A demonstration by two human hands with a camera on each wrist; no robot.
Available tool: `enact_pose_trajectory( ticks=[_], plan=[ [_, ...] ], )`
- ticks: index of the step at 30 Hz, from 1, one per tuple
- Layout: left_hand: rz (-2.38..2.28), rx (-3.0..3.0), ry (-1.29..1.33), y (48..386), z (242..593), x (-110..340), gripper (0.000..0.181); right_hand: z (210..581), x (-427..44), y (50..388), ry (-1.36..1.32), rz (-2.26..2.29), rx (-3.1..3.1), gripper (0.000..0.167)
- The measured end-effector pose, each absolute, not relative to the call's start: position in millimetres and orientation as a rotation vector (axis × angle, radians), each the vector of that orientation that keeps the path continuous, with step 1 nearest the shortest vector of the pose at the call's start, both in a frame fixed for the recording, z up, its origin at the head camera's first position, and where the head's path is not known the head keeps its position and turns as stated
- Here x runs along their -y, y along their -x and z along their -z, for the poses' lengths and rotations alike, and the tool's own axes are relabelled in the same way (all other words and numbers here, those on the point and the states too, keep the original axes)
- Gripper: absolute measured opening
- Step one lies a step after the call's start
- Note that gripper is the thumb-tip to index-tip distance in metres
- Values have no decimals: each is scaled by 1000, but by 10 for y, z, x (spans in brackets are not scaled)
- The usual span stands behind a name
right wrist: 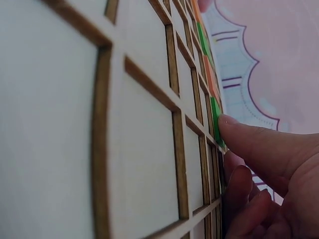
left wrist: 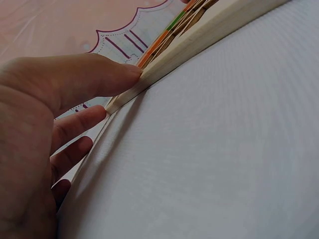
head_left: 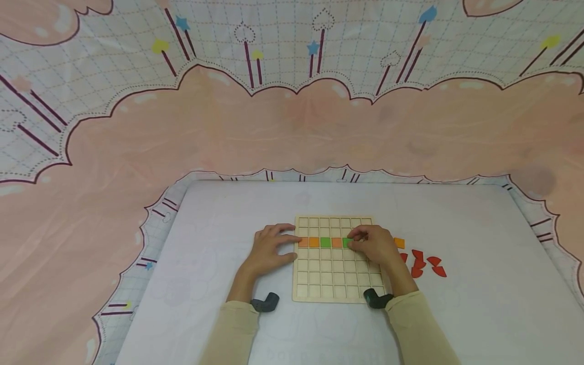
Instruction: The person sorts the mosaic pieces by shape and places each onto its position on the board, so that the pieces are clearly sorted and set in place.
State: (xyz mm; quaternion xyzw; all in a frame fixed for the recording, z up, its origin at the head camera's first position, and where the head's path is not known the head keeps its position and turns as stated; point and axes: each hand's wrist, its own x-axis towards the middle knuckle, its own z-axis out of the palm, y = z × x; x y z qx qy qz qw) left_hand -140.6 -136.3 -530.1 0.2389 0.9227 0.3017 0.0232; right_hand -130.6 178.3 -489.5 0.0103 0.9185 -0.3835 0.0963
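Observation:
A wooden grid board lies on the white table, with one row filled from the left by orange and green square tiles. My left hand rests at the board's left side, fingers spread; the index fingertip touches the first orange tile. In the left wrist view, the thumb lies against the board's edge. My right hand holds the green tile at the row's right end between thumb and finger. The right wrist view shows the thumb on this green tile, which sits at its cell.
Right of the board lie several red pieces with curved edges. An orange-yellow square tile is beside the right hand, partly hidden. Dark wrist devices sit at both sleeves. A patterned pink cloth hangs behind the table.

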Motion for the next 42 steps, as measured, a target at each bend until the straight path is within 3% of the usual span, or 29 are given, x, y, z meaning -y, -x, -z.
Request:
enact_pose_trajectory(
  ticks=[16,36,42],
  plan=[
    [-950,-2848,-743,1414,5287,1347,41,4878,-1892,1282,-29,1184,-2690,19],
    [-937,-2864,-729,1401,5288,1350,40,4696,-2735,1147,-272,1090,-2695,38],
    [-935,-2863,-721,1397,5286,1352,40,4734,-2866,1129,-224,1006,-2688,43]
  ],
)
